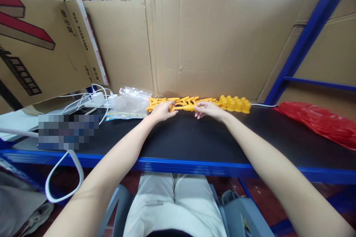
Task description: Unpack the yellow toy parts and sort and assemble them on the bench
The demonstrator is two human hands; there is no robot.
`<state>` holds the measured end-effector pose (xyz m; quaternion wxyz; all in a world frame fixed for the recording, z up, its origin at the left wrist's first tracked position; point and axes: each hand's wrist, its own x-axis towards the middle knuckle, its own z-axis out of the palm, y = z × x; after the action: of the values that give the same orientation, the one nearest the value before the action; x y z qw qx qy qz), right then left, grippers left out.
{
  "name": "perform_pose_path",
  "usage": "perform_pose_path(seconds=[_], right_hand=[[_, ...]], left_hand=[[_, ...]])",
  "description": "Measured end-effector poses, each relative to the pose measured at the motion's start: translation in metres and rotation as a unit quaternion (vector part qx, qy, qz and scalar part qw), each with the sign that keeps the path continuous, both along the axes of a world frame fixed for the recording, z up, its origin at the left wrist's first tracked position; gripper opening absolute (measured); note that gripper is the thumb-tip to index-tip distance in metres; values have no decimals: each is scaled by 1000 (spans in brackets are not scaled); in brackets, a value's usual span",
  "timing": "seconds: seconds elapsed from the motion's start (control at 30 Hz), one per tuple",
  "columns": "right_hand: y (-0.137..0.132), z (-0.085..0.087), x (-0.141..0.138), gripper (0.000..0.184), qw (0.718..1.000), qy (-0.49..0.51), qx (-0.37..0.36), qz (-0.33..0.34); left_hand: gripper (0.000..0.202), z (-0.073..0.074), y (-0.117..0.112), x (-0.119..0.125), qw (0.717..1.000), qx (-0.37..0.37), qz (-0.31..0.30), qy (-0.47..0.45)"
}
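Observation:
A row of yellow plastic pieces (186,100), some shaped like an X, lies along the back of the black tabletop. My left hand (162,111) is closed with thumb and fingers around the rounded left end of one yellow piece (180,107) at the front of the row. At the other end of that piece, my right hand (209,110) pinches with bent fingers; the exact contact is partly hidden. Right of the row, touching or nearly touching it, stands a cluster of yellow knobbed cylinders (235,104), close behind my right wrist.
A clear plastic bag (132,102) lies left of the row, beside white chargers and cables (98,99). A blurred-out object (68,131) sits at the left. Red plastic bag (314,120) is at right. Cardboard (217,44) walls the back; a blue rail (194,166) edges the front.

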<state>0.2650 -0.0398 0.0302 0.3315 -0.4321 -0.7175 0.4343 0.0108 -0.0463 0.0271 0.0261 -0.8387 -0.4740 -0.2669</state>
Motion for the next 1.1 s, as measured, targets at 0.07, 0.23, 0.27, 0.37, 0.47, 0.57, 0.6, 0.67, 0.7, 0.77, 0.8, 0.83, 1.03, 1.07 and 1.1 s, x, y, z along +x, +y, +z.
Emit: perform_pose_path(seconds=[0.07,0.23,0.27,0.37,0.47,0.57,0.6,0.67,0.7,0.77,0.8,0.83,1.03,1.07,1.1], right_hand=[[-1,1,-1,36,1000,-4,2,-9],[0,1,2,47,1000,-6,-4,7],[1,0,2,52,1000,-5,-5,12],[3,-2,5,55,1000,-3,-7,22],[6,-4,6,49,1000,-1,-7,21],[8,-6,6,47,1000,-3,-3,19],[9,-6,6,47,1000,-4,-2,18],[9,-6,5,46,1000,-4,0,17],[8,-6,5,46,1000,-2,1,16],[8,-6,5,47,1000,1,2,16],[7,-6,5,48,1000,3,3,15],[7,-5,5,48,1000,4,4,16],[5,-3,4,46,1000,4,9,18],[5,-3,4,45,1000,3,9,18],[5,-3,4,44,1000,1,9,17]], left_hand=[[38,0,0,0,1000,-1,2,-1],[35,2,-1,1,1000,-13,4,2],[34,2,-1,1,1000,-16,3,3],[35,1,-1,2,1000,-19,0,1],[36,1,0,1,1000,-16,1,7],[36,0,0,1,1000,-14,1,15],[36,0,0,1,1000,-13,1,16],[36,1,-1,2,1000,-12,3,15],[37,1,-2,2,1000,-11,5,15],[37,1,-3,2,1000,-11,6,13],[37,2,-3,2,1000,-12,6,12],[37,2,-4,3,1000,-13,7,11],[36,2,-4,2,1000,-14,8,15],[36,2,-4,2,1000,-14,7,16],[36,2,-3,2,1000,-12,7,16]])
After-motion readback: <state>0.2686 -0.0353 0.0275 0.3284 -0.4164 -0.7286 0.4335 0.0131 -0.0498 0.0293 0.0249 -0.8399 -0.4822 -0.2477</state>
